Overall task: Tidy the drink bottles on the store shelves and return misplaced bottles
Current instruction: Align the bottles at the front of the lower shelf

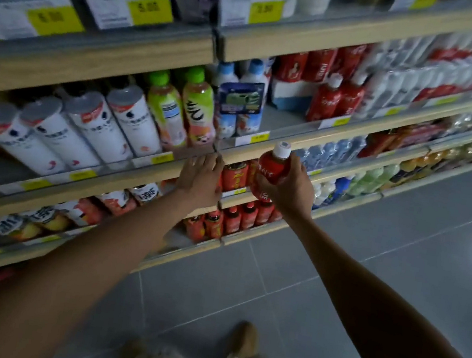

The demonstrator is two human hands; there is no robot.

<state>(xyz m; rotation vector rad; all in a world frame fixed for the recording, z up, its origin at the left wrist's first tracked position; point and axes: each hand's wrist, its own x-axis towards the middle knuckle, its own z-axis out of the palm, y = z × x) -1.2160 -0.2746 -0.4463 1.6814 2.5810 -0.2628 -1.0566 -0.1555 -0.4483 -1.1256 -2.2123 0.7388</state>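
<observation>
Store shelves (169,166) packed with drinks fill the head view above a grey tiled floor (335,284). The right hand (291,186) wraps a red bottle (270,171), white cap up, just clear of the shelf lip. It is likely bound for the matching red bottles (338,97) up and to its right, where bare shelf shows beside them. The left hand (201,180) lies flat-fingered on the lip, probably steadying; open floor lies below both arms.

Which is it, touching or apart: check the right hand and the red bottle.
Touching. Head view shows the right hand wrapped round the red bottle below its white cap.
</observation>
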